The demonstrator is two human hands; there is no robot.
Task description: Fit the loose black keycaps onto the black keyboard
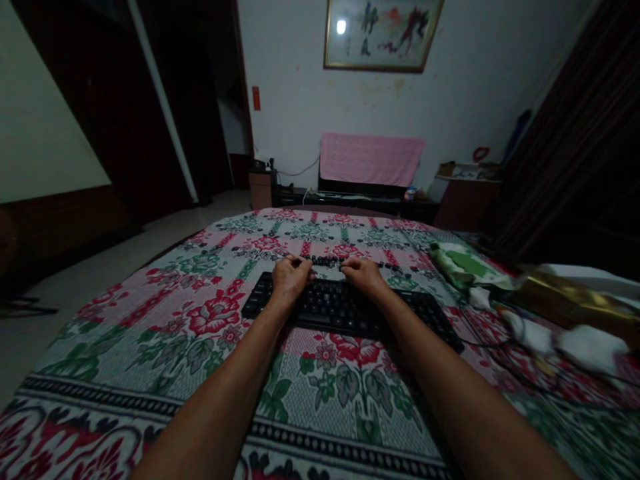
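Black plastic, one long computer keyboard (330, 308) lies on a single surface (175, 333) covered with a red, green and white flowered cloth, centred in front of the person. Two bare hands reach over it from below, one on each side of its middle. The left hand (291, 275) is at the keyboard's far edge, thumb and fingertips drawn together; the right hand (363, 272) is nearby, also in a pinching pose, the two well short of touching. Whether either grip has a small piece in it cannot be told. Just beyond the keyboard, many small loose black pieces (325, 261) lie in a broken row, too small and partly hidden to count. One thin black cable (485, 345) leaves the keyboard's right end. To the right are one green-and-white soft packet (463, 263), three crumpled white bundles (533, 335) and one long gold-coloured box (575, 303), blurred. At the back, one pink towel (373, 159) hangs beneath one gold-framed picture (383, 37) on a pale wall (285, 53).
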